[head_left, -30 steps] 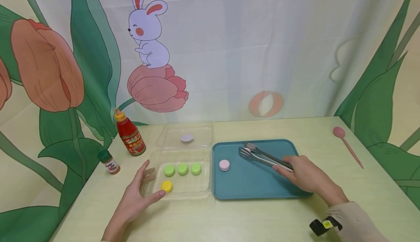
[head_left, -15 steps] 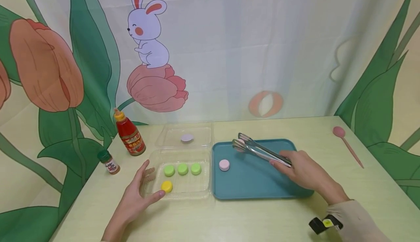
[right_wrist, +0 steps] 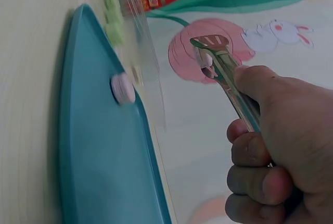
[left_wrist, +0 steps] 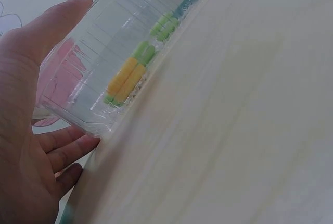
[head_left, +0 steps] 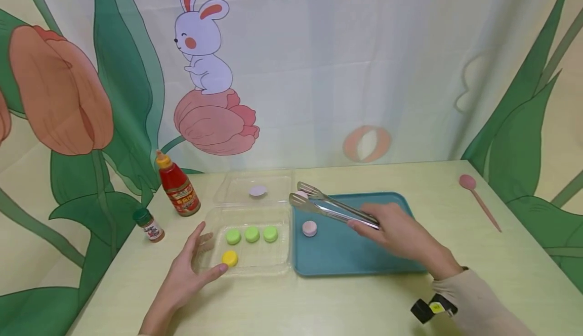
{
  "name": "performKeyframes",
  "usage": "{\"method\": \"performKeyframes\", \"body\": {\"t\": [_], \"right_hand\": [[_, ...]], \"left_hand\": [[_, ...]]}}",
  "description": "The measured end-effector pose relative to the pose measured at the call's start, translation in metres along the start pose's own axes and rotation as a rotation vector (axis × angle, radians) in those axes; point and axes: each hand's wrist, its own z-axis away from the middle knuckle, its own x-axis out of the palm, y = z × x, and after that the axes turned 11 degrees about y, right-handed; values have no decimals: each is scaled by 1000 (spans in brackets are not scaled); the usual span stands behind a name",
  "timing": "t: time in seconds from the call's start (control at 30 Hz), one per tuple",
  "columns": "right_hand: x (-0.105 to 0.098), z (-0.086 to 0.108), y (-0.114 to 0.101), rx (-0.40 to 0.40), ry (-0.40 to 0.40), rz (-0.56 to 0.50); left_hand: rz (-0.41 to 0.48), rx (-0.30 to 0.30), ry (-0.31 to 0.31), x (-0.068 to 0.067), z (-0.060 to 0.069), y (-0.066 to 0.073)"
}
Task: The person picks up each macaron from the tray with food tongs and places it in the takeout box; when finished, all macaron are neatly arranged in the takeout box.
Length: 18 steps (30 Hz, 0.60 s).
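My right hand (head_left: 393, 229) grips metal tongs (head_left: 337, 212) by the handle end. Between the tong tips is a pale pink macaron (right_wrist: 204, 57), held above the tray's far left corner. Another pale pink macaron (head_left: 309, 228) lies on the blue tray (head_left: 355, 255) near its left side. My left hand (head_left: 186, 273) rests at the left end of a clear plastic box (head_left: 255, 270), thumb extended along the front and fingers at the left side. Inside the box sit green macarons (head_left: 252, 234) in a row and a yellow macaron (head_left: 230, 258) in front of them.
The box's lid (head_left: 237, 186) lies folded back, with a pale oval patch on it. A red sauce bottle (head_left: 179, 189) and a small green-capped jar (head_left: 150, 226) stand at the left. A pink spoon (head_left: 478, 199) lies at the far right. Behind the table hangs a printed cloth.
My right hand has lifted the tongs with the pink macaron off the tray and carried them left toward the box. The left hand has stayed in place.
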Motion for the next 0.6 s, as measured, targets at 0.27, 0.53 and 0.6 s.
{"method": "performKeyframes", "body": {"t": [0.27,0.53,0.6], "right_hand": [[27,-19,-30,-43,-122,-11],[60,-29,-44,-136,-224,-50],[67,-29,-45,-147,-249,-47]], "left_hand": [[1,0,4,-1,0,-1],[0,-4,4,-1,0,-1],[6,-3,3,-1,0,-1]]}}
